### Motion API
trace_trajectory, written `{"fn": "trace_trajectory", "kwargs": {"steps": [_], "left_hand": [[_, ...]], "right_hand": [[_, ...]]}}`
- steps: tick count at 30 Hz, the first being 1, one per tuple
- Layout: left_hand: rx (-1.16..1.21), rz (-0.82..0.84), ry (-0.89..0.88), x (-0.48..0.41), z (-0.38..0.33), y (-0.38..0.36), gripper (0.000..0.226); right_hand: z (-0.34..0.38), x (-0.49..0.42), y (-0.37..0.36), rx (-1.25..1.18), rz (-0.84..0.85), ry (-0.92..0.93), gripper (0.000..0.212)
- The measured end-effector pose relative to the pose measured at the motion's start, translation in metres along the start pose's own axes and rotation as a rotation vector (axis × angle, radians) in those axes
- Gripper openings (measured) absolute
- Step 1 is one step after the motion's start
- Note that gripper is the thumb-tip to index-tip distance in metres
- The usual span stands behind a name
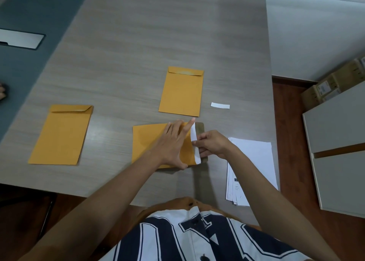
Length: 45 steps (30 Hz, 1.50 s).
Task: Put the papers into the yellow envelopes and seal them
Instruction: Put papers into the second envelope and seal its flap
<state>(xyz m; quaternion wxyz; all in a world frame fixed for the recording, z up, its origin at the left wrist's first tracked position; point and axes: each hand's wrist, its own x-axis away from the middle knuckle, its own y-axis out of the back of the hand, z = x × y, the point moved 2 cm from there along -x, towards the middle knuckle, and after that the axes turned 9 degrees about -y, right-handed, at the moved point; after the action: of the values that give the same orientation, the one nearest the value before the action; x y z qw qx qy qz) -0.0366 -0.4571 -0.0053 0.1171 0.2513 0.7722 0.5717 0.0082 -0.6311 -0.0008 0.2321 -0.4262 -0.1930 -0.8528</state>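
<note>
1. Envelope point(148, 142) lies sideways at mid-frame on the table point(138, 43), its open flap point(203, 127) pointing right towards the papers point(254, 162).
2. Left hand point(173, 142) lies flat on it, fingers straight and spread, likely to pin it down so it does not slide.
3. Right hand point(212, 144) pinches a white strip point(193, 132) along the flap's fold between thumb and curled fingers; this looks like the liner over the glue, lifted so the flap can stick.
4. A loose strip point(220, 105) lies upper right of the envelope, probably a spent liner.
5. Two more envelopes lie with flaps folded down: the left envelope point(61, 136) and the upper envelope point(181, 93), well apart from each other. Whether either is glued, I cannot tell.
6. Judged from this, sealing is in hand; whether paper is inside cannot be seen.
7. Writing: the shirt point(197, 239) bears large dark block letters, cut off and unreadable; print on the papers and labels on the boxes point(325, 87) at right are too small to read.
</note>
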Motion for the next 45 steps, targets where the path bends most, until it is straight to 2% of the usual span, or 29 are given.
{"fn": "trace_trajectory", "kwargs": {"steps": [10,14,18,27,40,45], "left_hand": [[0.023,0.024,-0.007,-0.002,-0.005,-0.003,0.156],[-0.021,0.093,0.066,0.002,0.003,-0.005,0.161],[-0.054,0.181,0.129,0.007,0.009,-0.005,0.165],[-0.084,0.144,0.106,0.0,-0.006,0.003,0.159],[-0.099,0.122,0.109,0.004,-0.005,0.002,0.156],[-0.132,0.168,0.174,0.008,0.003,-0.005,0.151]], "right_hand": [[0.002,0.0,0.0,-0.024,0.021,-0.004,0.02],[0.001,-0.001,0.0,-0.031,0.068,0.007,0.008],[-0.003,-0.003,0.001,-0.034,0.082,0.002,0.007],[0.002,-0.006,-0.008,-0.002,0.028,-0.002,0.014],[0.007,-0.005,-0.01,-0.001,0.093,0.008,0.015],[0.008,-0.006,-0.002,-0.009,-0.007,0.039,0.011]]}}
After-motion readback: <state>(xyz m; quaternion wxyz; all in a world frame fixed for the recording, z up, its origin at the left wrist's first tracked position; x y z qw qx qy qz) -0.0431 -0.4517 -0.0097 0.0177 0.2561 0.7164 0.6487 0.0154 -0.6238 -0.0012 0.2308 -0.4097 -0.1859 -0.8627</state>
